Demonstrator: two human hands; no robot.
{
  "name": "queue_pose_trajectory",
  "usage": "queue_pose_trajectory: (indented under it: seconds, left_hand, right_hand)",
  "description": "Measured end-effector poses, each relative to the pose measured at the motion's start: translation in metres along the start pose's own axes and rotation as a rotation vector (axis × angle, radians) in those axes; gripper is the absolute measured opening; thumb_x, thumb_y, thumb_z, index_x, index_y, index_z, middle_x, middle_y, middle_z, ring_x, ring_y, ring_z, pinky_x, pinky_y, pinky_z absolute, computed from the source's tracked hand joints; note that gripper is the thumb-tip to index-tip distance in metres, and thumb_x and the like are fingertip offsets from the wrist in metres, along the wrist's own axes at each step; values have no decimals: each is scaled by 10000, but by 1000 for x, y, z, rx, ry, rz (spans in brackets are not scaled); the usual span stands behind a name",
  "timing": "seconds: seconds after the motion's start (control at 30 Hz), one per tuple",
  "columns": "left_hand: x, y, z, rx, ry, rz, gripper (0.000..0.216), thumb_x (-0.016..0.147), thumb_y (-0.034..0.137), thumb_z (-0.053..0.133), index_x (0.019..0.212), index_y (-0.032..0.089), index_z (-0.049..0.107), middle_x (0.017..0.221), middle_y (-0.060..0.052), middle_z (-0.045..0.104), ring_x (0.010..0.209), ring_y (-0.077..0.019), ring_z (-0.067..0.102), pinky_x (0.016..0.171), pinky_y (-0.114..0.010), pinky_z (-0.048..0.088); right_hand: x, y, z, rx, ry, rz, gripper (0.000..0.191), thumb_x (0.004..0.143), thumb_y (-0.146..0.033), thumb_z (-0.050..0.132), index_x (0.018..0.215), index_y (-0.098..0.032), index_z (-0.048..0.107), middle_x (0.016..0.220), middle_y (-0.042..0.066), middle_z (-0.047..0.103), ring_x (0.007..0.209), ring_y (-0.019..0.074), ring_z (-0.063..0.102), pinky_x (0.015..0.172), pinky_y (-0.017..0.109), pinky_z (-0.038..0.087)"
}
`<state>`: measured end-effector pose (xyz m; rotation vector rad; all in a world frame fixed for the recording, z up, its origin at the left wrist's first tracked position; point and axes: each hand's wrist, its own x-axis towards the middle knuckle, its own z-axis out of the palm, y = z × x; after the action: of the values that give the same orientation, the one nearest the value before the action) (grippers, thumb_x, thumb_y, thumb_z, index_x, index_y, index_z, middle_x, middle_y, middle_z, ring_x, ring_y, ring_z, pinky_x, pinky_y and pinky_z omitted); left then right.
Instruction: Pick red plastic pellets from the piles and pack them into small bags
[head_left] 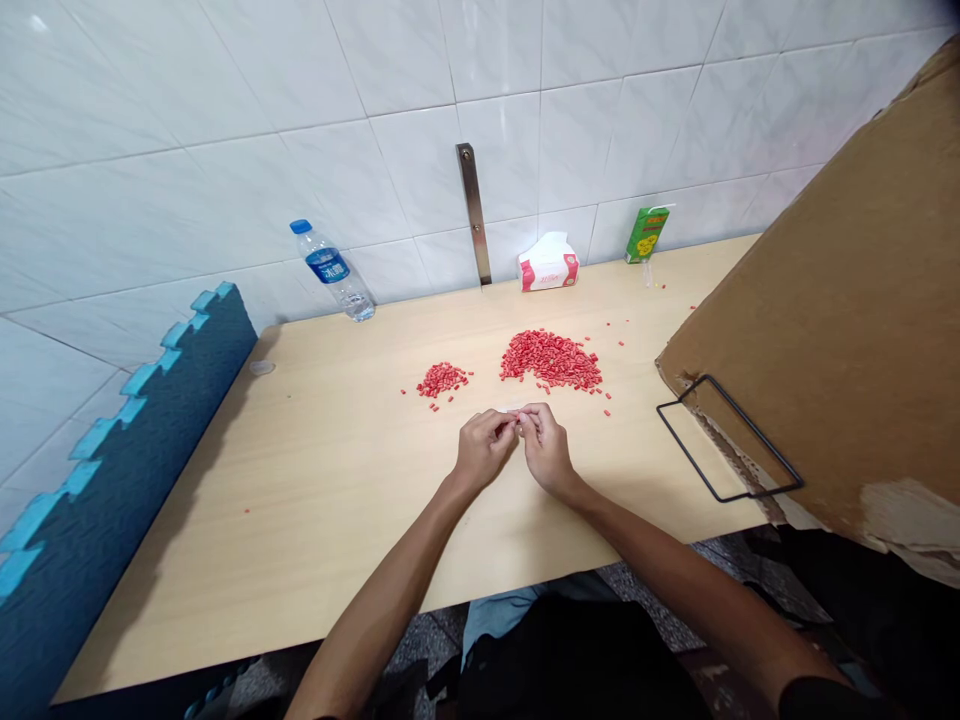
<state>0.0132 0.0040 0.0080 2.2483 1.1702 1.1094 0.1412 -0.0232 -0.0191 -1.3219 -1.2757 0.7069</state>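
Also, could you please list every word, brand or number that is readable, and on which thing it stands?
No text is readable with certainty.
Bottle: white marks on blue, too small.
Tissue pack: printed marks, too blurred.
Carton: printing on green, too small.

on the table (pixel 337 470), the right-hand pellet heap (pixel 553 360) lies before the tissue pack (pixel 549 268).

The right sleeve (pixel 817 698) is black, the clothing (pixel 577 665) mostly black.
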Motion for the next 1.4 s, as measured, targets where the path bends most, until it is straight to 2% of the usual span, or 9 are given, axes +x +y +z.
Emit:
queue_pose_trajectory:
  seconds: [0.47,1.1,1.27,1.4]
  left_hand:
    - [-1,2,4,-4,20,21,111,820,173,575,781,178,679,684,-16,639,620,-121,544,623,-243,427]
    - [-1,0,5,-71,-10,-83,128,827,204,566,811,185,692,724,-21,665,655,-123,583,620,-233,455]
    - [0,3,3,-8,-31,-62,106,816,221,599,857,189,691,675,-3,631,616,-114,551,609,-232,438]
    - [-1,4,3,-23,3,-34,162,823,291,623,930,191,693,713,-15,637,630,-116,554,614,-240,449]
  right_hand:
    - [-2,-3,1,-22,34,13,185,919,-386,444,976,-248,554,941,61,708,871,212,667,753,349,539]
    - [-1,-1,-2,-27,-12,20,217,930,-404,419,959,-225,537,841,46,687,750,191,654,681,306,511]
    - [1,2,0,60,22,74,226,920,-428,434,946,-225,529,832,39,682,755,186,658,699,309,521]
    - [1,3,-2,168,59,101,246,910,-452,443,942,-221,520,819,30,664,742,179,657,682,300,524]
